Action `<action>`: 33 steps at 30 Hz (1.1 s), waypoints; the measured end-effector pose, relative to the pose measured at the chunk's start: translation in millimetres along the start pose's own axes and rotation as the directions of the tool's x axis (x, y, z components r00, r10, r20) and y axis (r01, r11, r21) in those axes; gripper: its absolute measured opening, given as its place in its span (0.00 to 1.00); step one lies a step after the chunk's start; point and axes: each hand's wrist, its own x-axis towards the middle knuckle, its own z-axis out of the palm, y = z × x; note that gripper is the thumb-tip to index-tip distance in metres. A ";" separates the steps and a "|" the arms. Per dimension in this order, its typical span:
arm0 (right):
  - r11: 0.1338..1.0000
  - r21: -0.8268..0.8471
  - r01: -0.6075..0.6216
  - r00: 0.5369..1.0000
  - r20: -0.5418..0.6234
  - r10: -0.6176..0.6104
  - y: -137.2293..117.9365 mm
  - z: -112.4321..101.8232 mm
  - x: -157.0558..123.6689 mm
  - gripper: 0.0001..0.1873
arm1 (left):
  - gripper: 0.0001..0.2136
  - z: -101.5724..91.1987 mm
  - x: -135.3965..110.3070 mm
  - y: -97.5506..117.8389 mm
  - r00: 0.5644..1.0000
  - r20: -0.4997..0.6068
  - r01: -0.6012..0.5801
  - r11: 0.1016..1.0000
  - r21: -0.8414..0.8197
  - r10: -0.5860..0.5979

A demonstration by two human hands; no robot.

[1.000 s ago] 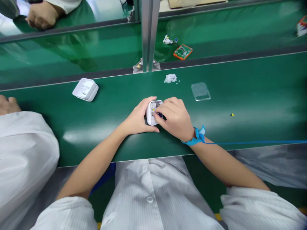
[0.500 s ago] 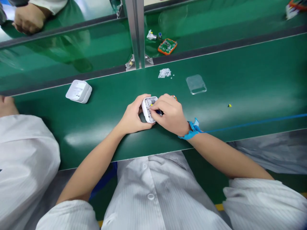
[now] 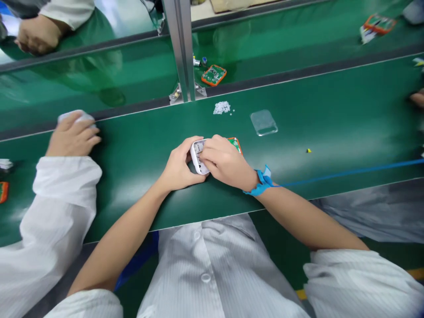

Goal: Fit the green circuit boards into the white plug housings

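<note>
My left hand (image 3: 180,165) is wrapped round a small white plastic housing (image 3: 195,164) from the left, thumb at its near edge and fingers at its far edge. The housing's open side faces up. My right hand (image 3: 227,161) reaches over it with fingertips pinched together inside the cavity. Whatever those fingertips hold is hidden. A green circuit board with an orange edge (image 3: 236,144) shows partly behind the right hand. A blue strap (image 3: 264,182) circles my right wrist.
Beyond my hands lie a pile of small white pieces (image 3: 221,107) and a clear plastic cover (image 3: 264,123). A tiny yellow part (image 3: 308,150) is on the right. A co-worker's hand (image 3: 73,134) covers a white housing (image 3: 77,115) at left. A metal post (image 3: 180,48) stands behind.
A co-worker's hand has come in from the left onto the white housing there, which has shifted left. My right fingers remain inside my housing. The view has shifted slightly.
</note>
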 end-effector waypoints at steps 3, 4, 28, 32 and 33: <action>0.998 -0.034 -0.052 0.997 -0.057 0.050 5.8 -6.8 -8.9 0.09 | 0.38 -2.5 1.0 -4.4 1.000 -0.030 -0.002 0.995 -0.097 -0.001; 0.996 -0.046 -0.076 0.995 -0.074 0.073 7.9 -8.0 -12.1 0.08 | 0.38 -3.2 1.2 -5.5 0.999 -0.035 -0.008 0.993 -0.114 0.004; 0.947 0.240 -0.211 0.970 0.168 0.174 27.5 -12.6 15.9 0.35 | 0.40 -18.6 2.1 0.5 0.978 0.185 -0.116 0.987 0.115 0.094; 0.955 0.251 -0.159 0.962 0.258 0.092 27.9 -11.5 10.9 0.31 | 0.40 -20.8 1.1 -2.1 0.968 0.231 -0.134 0.983 0.125 0.102; 0.955 0.240 -0.176 0.961 0.254 0.113 27.0 -11.2 10.4 0.29 | 0.40 -20.5 1.2 -2.8 0.967 0.231 -0.139 0.984 0.113 0.110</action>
